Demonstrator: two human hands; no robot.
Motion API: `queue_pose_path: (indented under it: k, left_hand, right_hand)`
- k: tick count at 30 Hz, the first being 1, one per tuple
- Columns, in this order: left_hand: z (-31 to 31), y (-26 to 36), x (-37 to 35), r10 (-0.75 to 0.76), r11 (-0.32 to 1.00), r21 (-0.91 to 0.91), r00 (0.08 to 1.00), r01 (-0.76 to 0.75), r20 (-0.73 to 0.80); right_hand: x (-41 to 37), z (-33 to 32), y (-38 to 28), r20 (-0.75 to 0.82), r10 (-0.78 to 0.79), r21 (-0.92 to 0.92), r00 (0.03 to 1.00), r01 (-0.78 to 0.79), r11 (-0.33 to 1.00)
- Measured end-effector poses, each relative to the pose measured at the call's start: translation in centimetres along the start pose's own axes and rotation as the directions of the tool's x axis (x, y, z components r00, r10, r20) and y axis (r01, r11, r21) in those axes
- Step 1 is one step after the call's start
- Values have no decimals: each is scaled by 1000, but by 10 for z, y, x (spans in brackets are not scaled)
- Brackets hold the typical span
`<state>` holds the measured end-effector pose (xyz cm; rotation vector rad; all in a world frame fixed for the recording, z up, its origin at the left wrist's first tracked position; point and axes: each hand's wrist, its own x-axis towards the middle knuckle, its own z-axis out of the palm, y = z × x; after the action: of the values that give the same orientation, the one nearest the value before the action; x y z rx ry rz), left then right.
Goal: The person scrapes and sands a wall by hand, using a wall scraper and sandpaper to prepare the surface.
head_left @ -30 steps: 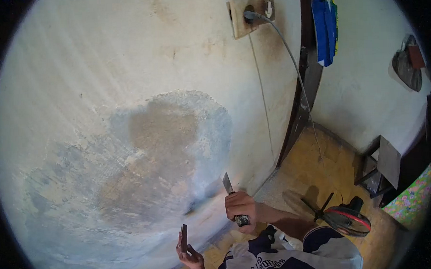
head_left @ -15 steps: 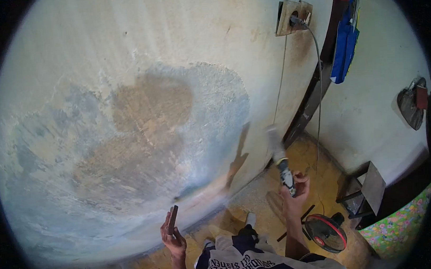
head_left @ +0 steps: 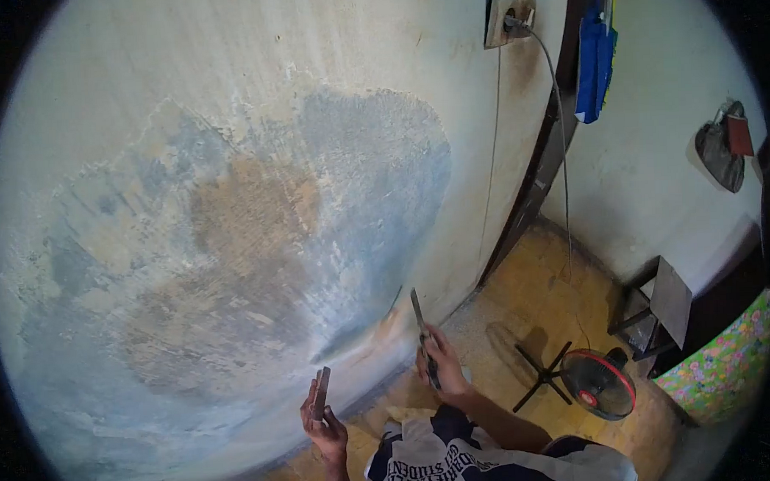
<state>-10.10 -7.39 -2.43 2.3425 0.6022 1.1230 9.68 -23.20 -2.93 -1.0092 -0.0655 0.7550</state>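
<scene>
While I am standing close to the wall [head_left: 143,122], I am holding a scraper [head_left: 417,311] in my right hand [head_left: 443,364]. The fingers are closed around its handle and the blade is pointing up. The blade tip is just beside the lower right border of the big bare patch [head_left: 258,245], where the paint is gone and grey and brown plaster is showing. I cannot tell if the blade is touching the wall or only near it.

My left hand [head_left: 326,425] is gripping a small flat dark piece [head_left: 320,394] upright, near the bottom edge of the same patch. I cannot tell what this piece is exactly.

In my judgement, scraping here is going well when the blade is lying at a low angle to the wall and is going under the loose paint at the border of the patch, not digging into the plaster. A firm wrist and short strokes are helping, I think.

A grey cable [head_left: 562,149] is hanging from the socket [head_left: 509,20] to the right, well apart from the blade, and a fan [head_left: 598,384] is standing on the yellow floor [head_left: 531,295].
</scene>
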Motion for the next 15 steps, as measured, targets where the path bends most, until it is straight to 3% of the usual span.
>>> queue_pose_path:
  k: [1, 4, 7, 11, 12, 15]
  left_hand:
    - [-5, -1, -2, 5, 1000, -5, 1000, -5, 1]
    - [-18, -15, -15, -26, 1000, -11, 1000, 25, -10]
    - [-36, -23, -21, -23, 999, 29, 999, 24, -30]
    - [-43, -47, -40, -90, 996, 9, 995, 91, -48]
    - [-45, -46, -39, -119, 991, 57, 992, 121, -35]
    - [-48, -44, -38, -76, 997, 31, 997, 77, -18]
  right_hand:
    - [18, 2, -1, 15, -51, -24, 999, 51, 998]
    - [58, 9, -11, -174, -19, 114, 985, 39, 993]
    - [21, 19, -26, 6, 77, 252, 997, -76, 965]
    - [9, 42, -26, 48, 188, 212, 981, -194, 958]
    - [31, 40, -13, -78, 62, 159, 995, -49, 986]
    - [66, 25, -15, -220, 146, 354, 964, -61, 933]
